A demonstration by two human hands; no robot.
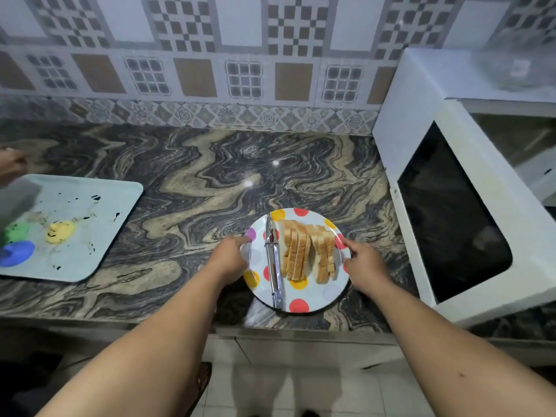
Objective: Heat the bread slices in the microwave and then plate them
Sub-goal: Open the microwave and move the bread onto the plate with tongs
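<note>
A white plate point(304, 299) with coloured dots sits on the marble counter near its front edge. Several bread slices point(310, 254) stand in a leaning row on the plate. Metal tongs point(275, 266) lie on the plate to the left of the bread. My left hand point(230, 255) grips the plate's left rim. My right hand point(362, 263) grips its right rim. To the right stands a white microwave point(406, 94) with its door point(451, 212) swung open toward me, the dark cavity showing behind it.
A pale blue tray point(99, 206) lies at the counter's left with green, yellow and blue lumps on it. Another person's hand point(10, 164) is at the far left edge. A tiled wall runs behind the counter. The floor shows below the front edge.
</note>
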